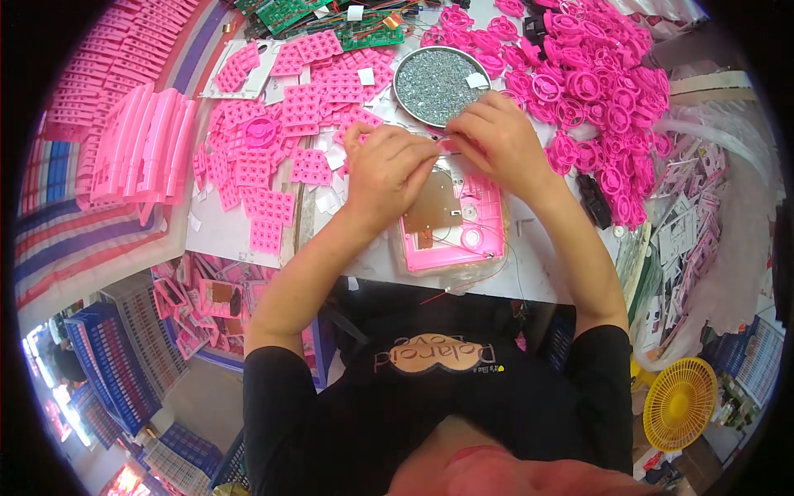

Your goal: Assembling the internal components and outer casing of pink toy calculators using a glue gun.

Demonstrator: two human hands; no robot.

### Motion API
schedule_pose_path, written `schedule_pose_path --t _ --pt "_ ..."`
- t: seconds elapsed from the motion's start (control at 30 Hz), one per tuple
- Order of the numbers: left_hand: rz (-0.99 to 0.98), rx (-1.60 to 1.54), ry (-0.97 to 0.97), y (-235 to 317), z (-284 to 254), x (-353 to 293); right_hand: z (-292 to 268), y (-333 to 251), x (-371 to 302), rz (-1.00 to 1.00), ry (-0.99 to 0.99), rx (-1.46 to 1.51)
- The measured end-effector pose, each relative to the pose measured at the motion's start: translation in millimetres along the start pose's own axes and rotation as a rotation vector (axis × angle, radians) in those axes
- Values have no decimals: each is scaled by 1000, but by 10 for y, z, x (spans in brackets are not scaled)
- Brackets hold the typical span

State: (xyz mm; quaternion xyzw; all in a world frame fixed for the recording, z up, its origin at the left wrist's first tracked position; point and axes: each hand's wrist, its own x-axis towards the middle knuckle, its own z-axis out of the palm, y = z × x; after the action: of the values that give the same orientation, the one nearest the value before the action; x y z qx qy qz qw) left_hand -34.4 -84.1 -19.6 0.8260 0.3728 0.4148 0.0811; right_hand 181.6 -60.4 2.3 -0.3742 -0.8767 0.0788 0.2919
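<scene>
A pink plastic casing [457,256] lies in front of me, its inside facing up. It holds a brown circuit board [433,203], a round white part and thin wires. Over its far edge, my left hand [390,172] is closed, thumb and fingers pinched together. My right hand [496,139] is closed too, its fingertips meeting close to the left ones. Something small and reddish shows between the two hands, too little to name. Just beyond them stands a round tin [438,87] full of small metal screws. A loose thin wire trails off the casing's near edge.
Pink button pads [269,165] are spread to the left, beside stacked pink panels [141,149]. Pink round parts [608,107] are heaped on the right. Green circuit boards [364,35] lie at the back. A yellow fan [680,403] stands at lower right, blue crates [112,364] at lower left.
</scene>
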Motion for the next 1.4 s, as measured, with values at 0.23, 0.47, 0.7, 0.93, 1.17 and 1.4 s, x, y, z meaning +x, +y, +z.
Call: schedule_pose_path --t 0.23,0.47,0.7,0.93,1.17,1.4 --pt "-198 -147 -191 42 -11 32 -51 -467 -282 82 -165 -252" --pt "-104 -57 -451 42 -33 230 -72 -724 -539 218 -132 -105" --pt "142 109 -640 38 35 372 -18 -725 -633 258 -45 -62" --pt "308 296 -626 100 102 350 -62 -736 -596 294 -52 -28" --pt "405 366 -742 236 125 425 -58 -750 -552 335 -134 -74" --pt "159 257 -854 229 119 462 -172 -691 -368 267 -263 -214"
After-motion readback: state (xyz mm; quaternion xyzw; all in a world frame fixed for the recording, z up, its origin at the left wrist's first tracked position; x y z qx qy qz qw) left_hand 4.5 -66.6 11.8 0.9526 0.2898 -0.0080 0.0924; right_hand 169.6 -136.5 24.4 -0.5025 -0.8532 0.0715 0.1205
